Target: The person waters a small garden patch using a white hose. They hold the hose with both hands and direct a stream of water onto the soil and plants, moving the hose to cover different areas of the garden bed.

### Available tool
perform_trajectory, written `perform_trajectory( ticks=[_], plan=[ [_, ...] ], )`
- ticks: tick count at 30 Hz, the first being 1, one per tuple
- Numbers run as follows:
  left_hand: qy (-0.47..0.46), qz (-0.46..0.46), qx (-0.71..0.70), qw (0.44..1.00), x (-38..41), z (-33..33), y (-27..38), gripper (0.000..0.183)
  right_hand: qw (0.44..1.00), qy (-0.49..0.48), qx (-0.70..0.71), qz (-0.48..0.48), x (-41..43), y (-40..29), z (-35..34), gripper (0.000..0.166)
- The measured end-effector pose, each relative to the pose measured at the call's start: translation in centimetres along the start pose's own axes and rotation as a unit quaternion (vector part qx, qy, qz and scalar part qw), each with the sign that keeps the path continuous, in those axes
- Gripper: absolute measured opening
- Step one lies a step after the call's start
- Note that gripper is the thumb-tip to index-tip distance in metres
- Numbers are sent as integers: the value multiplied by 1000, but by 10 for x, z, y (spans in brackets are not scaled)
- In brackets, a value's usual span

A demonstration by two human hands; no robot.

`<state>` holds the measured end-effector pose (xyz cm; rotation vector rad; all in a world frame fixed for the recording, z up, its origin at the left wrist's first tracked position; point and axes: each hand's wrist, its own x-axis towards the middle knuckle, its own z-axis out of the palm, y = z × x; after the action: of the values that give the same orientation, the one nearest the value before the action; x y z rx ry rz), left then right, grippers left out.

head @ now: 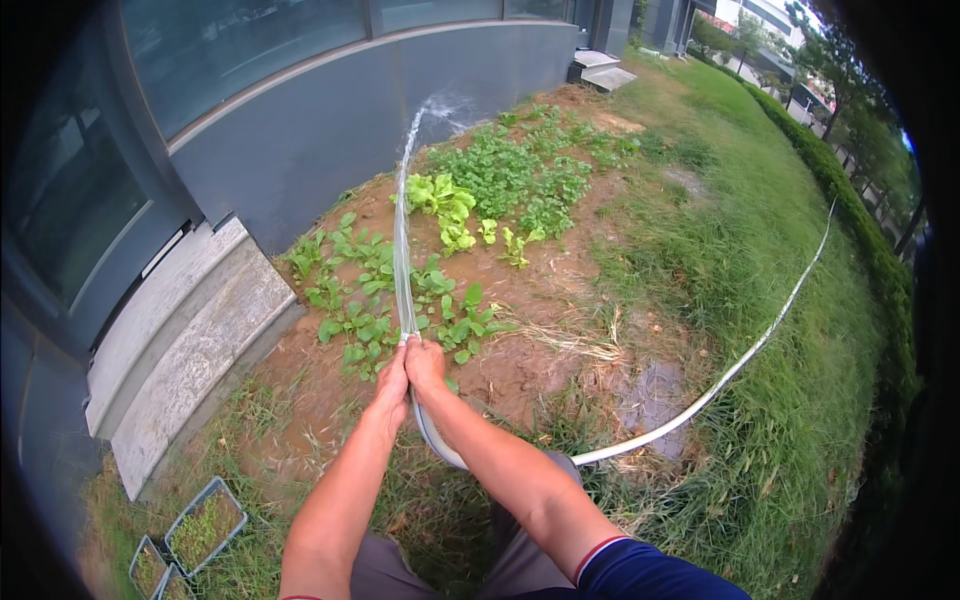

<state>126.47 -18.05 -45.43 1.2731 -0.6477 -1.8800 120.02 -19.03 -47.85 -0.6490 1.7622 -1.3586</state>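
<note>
Both my left hand and my right hand grip the end of a white garden hose, side by side at its mouth. From there a stream of water arcs forward over the bed and splashes near the base of the grey wall. Beneath the stream grow leafy green seedlings. Beyond them stand pale green lettuce plants and a dense patch of darker leafy greens. The brown soil looks wet. Behind my hands the hose bends under my right forearm and runs off to the right.
Stone steps rise to a glass door at left. Planter boxes with small seedlings sit at lower left. Dry straw lies by a metal cover. Tall grass and a trimmed hedge run along the right.
</note>
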Motion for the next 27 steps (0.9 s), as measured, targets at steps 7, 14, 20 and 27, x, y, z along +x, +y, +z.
perform_trajectory(
  ticks=[7, 14, 20, 27],
  plan=[
    [47, -9, -61, 997, -12, -6, -1, 35, 996, -84, -5, 24, 8, 21, 15, 41],
    [95, 4, -61, 994, -3, -23, -6, 34, 994, -105, 3, 17, -1, 18, 27, 37],
    [86, 2, -65, 994, -9, -18, -2, 35, 994, -111, 7, 25, 3, 22, 26, 38],
    [74, 6, -29, 997, -15, -12, 4, 41, 998, -64, 0, -7, 3, 24, 26, 40]
  ],
)
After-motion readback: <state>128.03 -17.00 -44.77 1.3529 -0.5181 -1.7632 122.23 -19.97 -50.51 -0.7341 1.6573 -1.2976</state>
